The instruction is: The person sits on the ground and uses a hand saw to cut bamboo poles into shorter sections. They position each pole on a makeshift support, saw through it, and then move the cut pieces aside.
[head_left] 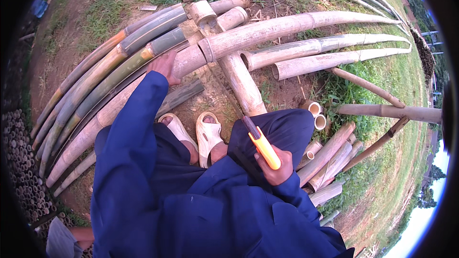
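Observation:
A thick pale bamboo pole point(267, 29) runs across in front of me, resting over a shorter bamboo support point(243, 81). My left hand point(165, 67) grips the pole left of a dark cut line near a joint. In my right hand point(277, 166) is a hand saw point(265, 148), its yellow-orange handle low by my right knee. The narrow blade slants up and forward to the cut line; how deep it sits in the bamboo cannot be made out. My fingers close round the handle.
Long green and yellow bamboo poles point(103, 67) lie at the left. More poles point(306, 52) stretch right. Short cut pieces point(330, 162) are piled beside my right knee, near a propped bamboo frame point(389, 111). Many cut tubes point(26, 153) are stacked at far left, near another person's arm point(82, 234).

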